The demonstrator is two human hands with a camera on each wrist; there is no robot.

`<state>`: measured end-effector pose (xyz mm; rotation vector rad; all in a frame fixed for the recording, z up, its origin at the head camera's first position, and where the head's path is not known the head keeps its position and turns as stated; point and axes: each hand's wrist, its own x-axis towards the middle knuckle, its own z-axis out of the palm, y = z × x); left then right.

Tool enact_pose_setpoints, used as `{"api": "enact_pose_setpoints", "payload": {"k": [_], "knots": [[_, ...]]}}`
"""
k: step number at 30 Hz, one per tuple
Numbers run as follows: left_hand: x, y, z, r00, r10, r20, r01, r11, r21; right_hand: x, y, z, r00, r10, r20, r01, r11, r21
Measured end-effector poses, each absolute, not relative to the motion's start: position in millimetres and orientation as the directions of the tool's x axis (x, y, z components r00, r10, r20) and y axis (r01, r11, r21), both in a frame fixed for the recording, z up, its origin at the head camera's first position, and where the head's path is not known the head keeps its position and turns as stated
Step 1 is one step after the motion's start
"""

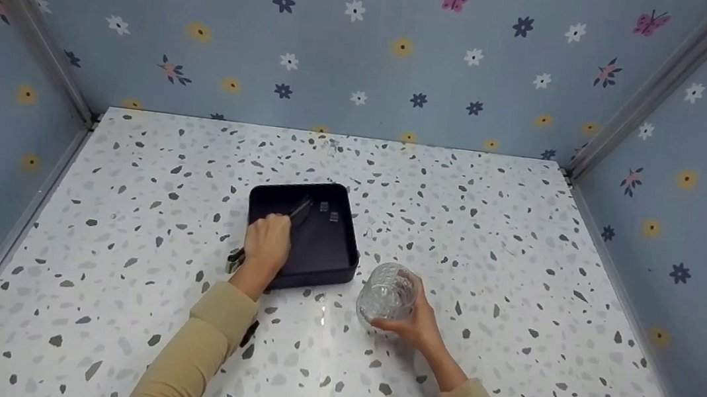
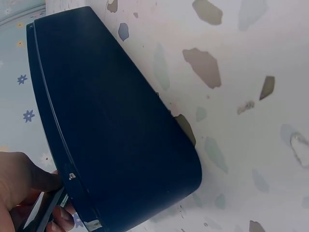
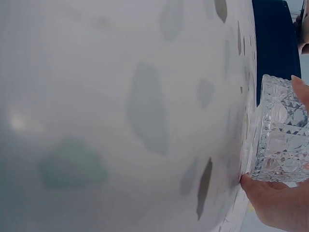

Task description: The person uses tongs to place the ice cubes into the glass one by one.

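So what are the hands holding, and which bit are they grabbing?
The left hand grips a dark tong-like tool around its middle. The right hand holds a clear patterned glass around its side.

No text, label, brand, number or sign can be read on the dark tray (image 1: 318,277), the tongs (image 1: 303,207) or the cut-glass tumbler (image 1: 386,295), nor anywhere else in the three views.
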<state>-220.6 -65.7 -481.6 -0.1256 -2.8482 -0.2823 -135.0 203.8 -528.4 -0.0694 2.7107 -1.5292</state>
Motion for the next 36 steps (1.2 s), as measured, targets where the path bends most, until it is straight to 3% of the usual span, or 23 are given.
{"api": "enact_pose_setpoints", "payload": {"k": [36], "knots": [[-175.4,-53.4,-441.7,-0.914,0.042,0.404,0.176,0.937,0.301,-135.9,204.4,-528.1,-0.999,-0.046,-0.010,-0.015,0.522,-0.853]]}}
